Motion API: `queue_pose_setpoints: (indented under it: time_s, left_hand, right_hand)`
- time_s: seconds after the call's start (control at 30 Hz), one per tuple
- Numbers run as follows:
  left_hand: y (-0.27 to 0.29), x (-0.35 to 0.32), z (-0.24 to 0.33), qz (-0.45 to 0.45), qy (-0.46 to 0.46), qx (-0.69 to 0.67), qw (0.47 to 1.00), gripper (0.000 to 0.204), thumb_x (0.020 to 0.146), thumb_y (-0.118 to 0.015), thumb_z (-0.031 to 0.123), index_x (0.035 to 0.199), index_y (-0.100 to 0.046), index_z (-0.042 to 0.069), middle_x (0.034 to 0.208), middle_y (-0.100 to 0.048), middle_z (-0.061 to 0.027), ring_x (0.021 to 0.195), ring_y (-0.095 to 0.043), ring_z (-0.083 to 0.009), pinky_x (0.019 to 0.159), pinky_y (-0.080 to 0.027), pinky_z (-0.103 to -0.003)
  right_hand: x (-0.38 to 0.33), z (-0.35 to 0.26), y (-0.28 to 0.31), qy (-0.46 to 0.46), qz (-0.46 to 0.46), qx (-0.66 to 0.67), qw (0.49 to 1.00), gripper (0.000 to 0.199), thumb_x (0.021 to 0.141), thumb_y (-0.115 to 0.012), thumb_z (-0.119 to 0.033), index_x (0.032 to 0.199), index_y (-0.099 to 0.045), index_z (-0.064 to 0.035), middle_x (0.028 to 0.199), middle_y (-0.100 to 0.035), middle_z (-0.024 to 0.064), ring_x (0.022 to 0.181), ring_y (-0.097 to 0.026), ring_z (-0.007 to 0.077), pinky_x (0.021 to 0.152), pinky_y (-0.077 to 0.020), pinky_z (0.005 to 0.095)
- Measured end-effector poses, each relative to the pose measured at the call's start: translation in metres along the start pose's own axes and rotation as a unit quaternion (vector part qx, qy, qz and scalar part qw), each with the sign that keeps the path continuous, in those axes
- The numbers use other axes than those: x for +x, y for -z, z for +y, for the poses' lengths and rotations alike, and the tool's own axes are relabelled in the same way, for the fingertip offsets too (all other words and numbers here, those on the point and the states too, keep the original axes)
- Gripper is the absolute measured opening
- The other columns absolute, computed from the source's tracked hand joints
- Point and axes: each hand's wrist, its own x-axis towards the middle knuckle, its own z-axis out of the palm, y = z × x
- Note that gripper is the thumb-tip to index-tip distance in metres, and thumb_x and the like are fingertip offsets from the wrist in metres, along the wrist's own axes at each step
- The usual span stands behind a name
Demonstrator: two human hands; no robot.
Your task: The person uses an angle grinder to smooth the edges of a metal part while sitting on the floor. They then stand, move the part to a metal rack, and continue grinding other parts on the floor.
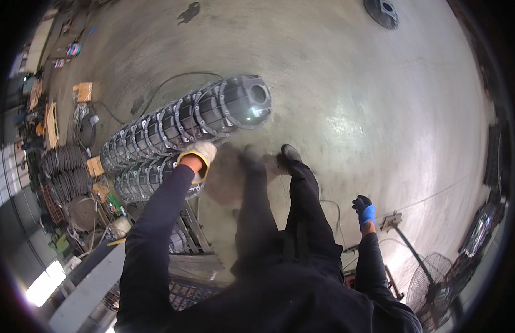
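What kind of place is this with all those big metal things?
It looks like a factory or metal workshop. Long rows of matching grey metal housings lie on the floor, thick dark coils are piled at the left, and a caged fan is at the right.

Cannot make out any text, label, brand, number or sign, neither on the grey ribbed housings [157, 129] nor on the round grey part [379, 16] or the cardboard box [85, 91], and can see just blurred colours, too small to read, on the container [73, 50] at far left.
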Motion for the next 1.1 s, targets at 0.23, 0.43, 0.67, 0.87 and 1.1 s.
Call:
queue_pose_setpoints:
  time_s: [0.23,0.43,0.67,0.87,1.1]
  left_hand:
    - [-0.001,0.072,0.047,-0.049,0.05,-0.033,0.997,0.041,0.101,-0.045,0.03,0.119,-0.078,0.011,0.124,-0.073,-0.0181,0.114,-0.071,-0.0387,0.095,-0.057,-0.052]
    - [0.02,0.136,0.073,-0.016,0.028,0.011,0.999,0.039,0.099,-0.047,0.027,0.113,-0.078,0.009,0.116,-0.075,-0.0185,0.107,-0.074,-0.038,0.09,-0.058,-0.051]
    - [0.081,0.176,0.087,0.049,0.005,-0.016,0.999,0.037,0.098,-0.05,0.029,0.114,-0.078,0.01,0.116,-0.076,-0.0175,0.109,-0.073,-0.0393,0.09,-0.056,-0.055]
    - [0.135,0.225,0.07,0.038,0.035,-0.051,0.997,0.042,0.098,-0.045,0.029,0.116,-0.076,0.007,0.122,-0.073,-0.0214,0.114,-0.07,-0.0411,0.094,-0.056,-0.051]
    - [0.159,0.261,0.032,0.032,0.076,0.01,0.997,0.039,0.099,-0.048,0.028,0.116,-0.078,0.01,0.12,-0.075,-0.0182,0.112,-0.073,-0.0383,0.092,-0.057,-0.052]
  right_hand:
    - [-0.089,0.083,-0.03,-0.1,0.013,0.065,0.993,0.04,0.103,-0.064,-0.032,0.137,-0.062,-0.0116,0.111,-0.077,0.0109,0.086,-0.074,0.0229,0.077,-0.0521,0.038]
    - [-0.149,0.088,-0.087,-0.154,0.053,0.124,0.979,0.037,0.103,-0.062,-0.03,0.136,-0.063,-0.0122,0.11,-0.078,0.0101,0.089,-0.074,0.0214,0.079,-0.052,0.0375]
    - [-0.16,0.087,-0.122,-0.157,0.09,0.18,0.967,0.038,0.104,-0.06,-0.03,0.138,-0.061,-0.0125,0.114,-0.077,0.0096,0.092,-0.074,0.0222,0.082,-0.0517,0.0385]
    - [-0.137,0.081,-0.129,-0.203,0.104,0.177,0.957,0.039,0.104,-0.06,-0.031,0.138,-0.061,-0.0125,0.114,-0.077,0.01,0.092,-0.074,0.0234,0.081,-0.0515,0.0384]
    - [-0.004,0.02,-0.079,-0.226,-0.02,0.113,0.967,0.038,0.103,-0.062,-0.031,0.135,-0.064,-0.0114,0.111,-0.078,0.0114,0.091,-0.074,0.0235,0.078,-0.0525,0.0368]
